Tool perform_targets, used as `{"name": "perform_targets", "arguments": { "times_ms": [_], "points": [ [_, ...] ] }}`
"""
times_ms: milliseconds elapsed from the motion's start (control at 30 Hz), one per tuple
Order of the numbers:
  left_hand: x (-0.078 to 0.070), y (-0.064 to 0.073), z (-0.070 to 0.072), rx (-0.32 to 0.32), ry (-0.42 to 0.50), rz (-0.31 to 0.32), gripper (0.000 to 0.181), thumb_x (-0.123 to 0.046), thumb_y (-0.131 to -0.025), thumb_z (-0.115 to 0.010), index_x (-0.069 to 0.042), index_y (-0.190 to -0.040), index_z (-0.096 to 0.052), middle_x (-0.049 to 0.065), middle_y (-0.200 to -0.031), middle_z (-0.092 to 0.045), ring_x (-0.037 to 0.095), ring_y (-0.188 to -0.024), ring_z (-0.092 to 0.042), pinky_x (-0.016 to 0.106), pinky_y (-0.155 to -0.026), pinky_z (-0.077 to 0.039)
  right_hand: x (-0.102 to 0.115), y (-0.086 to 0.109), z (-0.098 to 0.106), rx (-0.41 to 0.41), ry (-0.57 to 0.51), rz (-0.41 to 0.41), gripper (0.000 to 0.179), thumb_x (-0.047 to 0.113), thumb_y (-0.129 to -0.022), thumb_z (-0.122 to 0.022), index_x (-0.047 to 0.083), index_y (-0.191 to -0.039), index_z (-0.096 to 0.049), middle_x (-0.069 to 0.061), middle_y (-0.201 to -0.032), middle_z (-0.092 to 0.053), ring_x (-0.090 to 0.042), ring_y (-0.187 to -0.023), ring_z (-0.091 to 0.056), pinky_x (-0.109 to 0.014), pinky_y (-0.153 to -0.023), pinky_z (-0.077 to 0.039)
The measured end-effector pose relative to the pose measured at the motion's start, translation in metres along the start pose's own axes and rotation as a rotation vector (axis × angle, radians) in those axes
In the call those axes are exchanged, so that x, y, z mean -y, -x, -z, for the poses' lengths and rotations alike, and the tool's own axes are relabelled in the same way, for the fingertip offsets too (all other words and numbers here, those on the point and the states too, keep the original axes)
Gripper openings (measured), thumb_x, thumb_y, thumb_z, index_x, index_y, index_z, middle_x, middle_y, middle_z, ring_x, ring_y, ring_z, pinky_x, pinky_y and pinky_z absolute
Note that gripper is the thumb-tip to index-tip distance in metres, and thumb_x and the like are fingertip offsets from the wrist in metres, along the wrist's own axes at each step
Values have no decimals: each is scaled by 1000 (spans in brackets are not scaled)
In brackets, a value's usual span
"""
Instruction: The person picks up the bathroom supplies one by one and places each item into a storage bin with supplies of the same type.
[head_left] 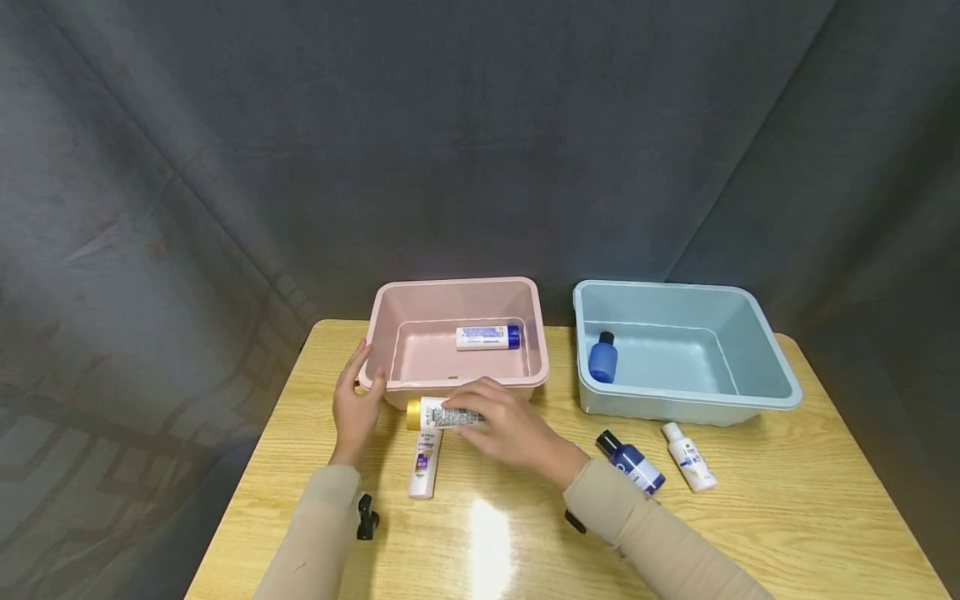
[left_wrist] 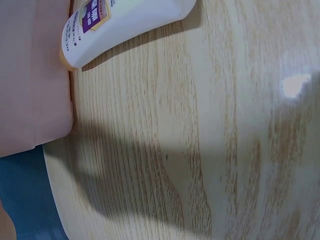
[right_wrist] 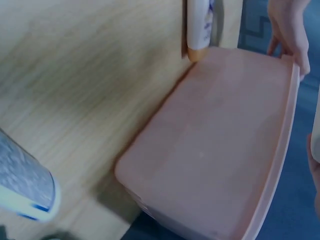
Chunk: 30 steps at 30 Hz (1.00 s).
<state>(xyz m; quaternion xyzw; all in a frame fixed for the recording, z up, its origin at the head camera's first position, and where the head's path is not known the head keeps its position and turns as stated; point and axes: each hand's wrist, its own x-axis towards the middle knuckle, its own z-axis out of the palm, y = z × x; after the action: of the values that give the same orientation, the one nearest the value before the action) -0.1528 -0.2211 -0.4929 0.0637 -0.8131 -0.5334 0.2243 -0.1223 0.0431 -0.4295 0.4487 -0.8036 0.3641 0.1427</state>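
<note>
Your right grip (head_left: 504, 421) held yellow-capped tube (head_left: 441, 414) over shiny wood worktop (head_left: 420, 554), near pink bin (head_left: 457, 304). Your left grip (head_left: 355, 417), spread wide, touched bin corner. Dark cloth (head_left: 480, 150) hung behind.

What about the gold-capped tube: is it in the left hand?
No, the right hand holds the gold-capped tube, while the left hand grips the pink bin.

Left hand (right_wrist: 289, 32) touching pink bin (right_wrist: 210, 135); white tube (right_wrist: 199, 22) beside bin; bottle (right_wrist: 22, 175), right hand (right_wrist: 315, 172) cropped at opposite edges.
</note>
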Motion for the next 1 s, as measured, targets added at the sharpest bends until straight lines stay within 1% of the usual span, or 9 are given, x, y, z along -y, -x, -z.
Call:
{"name": "perform_targets", "arguments": {
  "times_ms": [67,267,433,633,867,1000],
  "points": [
    [0,0,0,-2,0,-3,47,-9,-94,-63,-12,-140,-57,-7,-150,-47,17,-140,-38,39,-107,-35,-1,-3,3,-6,0,-6,35,9,-82,-79,10,-116,-71,-3,-118,-68,-14,-112,-60,-26,-102,-45],
    [0,0,-1,-2,-2,-6,47,-9,-94,-63,-13,-140,-57,-7,-150,-47,18,-140,-38,40,-107,-34,-6,-11,13,-23,53,2,34,14,-83,-80,11,-115,-71,-3,-118,-68,-15,-112,-61,-27,-101,-46],
    [-1,0,-1,2,-3,-4,47,-10,-94,-63,-14,-140,-57,-8,-150,-47,17,-141,-37,41,-108,-34,-10,-17,20,-41,73,-10,33,14,-83,-79,11,-115,-72,-3,-117,-69,-17,-113,-61,-32,-102,-46],
    [-3,1,1,-7,-13,-1,46,-10,-95,-62,-14,-140,-57,-7,-150,-47,17,-141,-37,41,-111,-32,-12,-23,26,-34,71,-56,35,13,-83,-79,11,-117,-71,-3,-121,-68,-21,-120,-58,-37,-107,-43],
    [-3,1,1,-1,-4,0,46,-10,-94,-63,-14,-140,-57,-7,-150,-47,16,-140,-37,40,-109,-33,-14,-31,32,-9,92,-109,35,9,-82,-80,11,-116,-71,-4,-119,-69,-20,-115,-62,-33,-102,-47],
    [-2,1,1,0,3,0,46,-10,-95,-62,-14,-140,-57,-8,-150,-47,16,-141,-37,41,-109,-32,-17,-36,34,10,104,-155,35,12,-83,-80,12,-117,-71,-2,-118,-69,-18,-114,-62,-33,-100,-48]
  ]
}}
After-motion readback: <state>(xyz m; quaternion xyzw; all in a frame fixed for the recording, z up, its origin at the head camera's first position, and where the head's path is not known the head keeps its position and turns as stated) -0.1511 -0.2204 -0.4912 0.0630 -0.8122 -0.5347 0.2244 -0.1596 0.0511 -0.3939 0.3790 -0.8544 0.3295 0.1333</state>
